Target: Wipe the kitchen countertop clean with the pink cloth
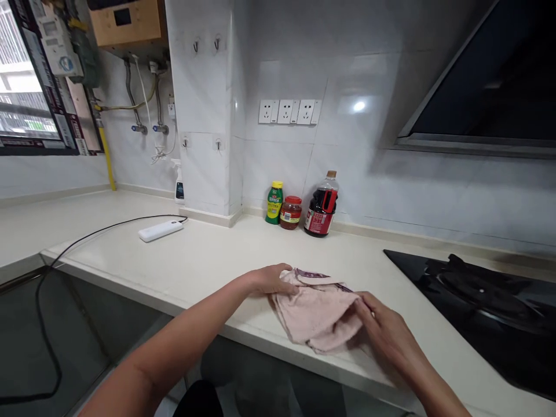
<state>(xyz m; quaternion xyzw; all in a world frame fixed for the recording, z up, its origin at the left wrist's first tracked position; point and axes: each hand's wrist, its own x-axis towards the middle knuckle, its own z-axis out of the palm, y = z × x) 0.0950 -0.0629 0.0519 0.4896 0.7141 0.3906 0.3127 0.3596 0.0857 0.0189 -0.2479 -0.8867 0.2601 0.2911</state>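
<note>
A pale pink cloth (319, 313) with a purple patterned edge lies bunched and partly folded near the front of the white countertop (208, 255). My left hand (271, 280) grips its upper left corner, thumb on top. At the cloth's right side my right hand (384, 324) pinches another edge, with its fingertips partly tucked into the fabric. Between the two hands the cloth sags, and its lower edge rests near the counter's front edge.
Against the back wall stand a green bottle with a yellow cap (274, 202), a red-lidded jar (291, 213) and a large dark sauce bottle (322, 205). To the right is a black gas stove (482, 307). A white power bank (160, 230) with a black cable and a spray bottle (179, 184) are left.
</note>
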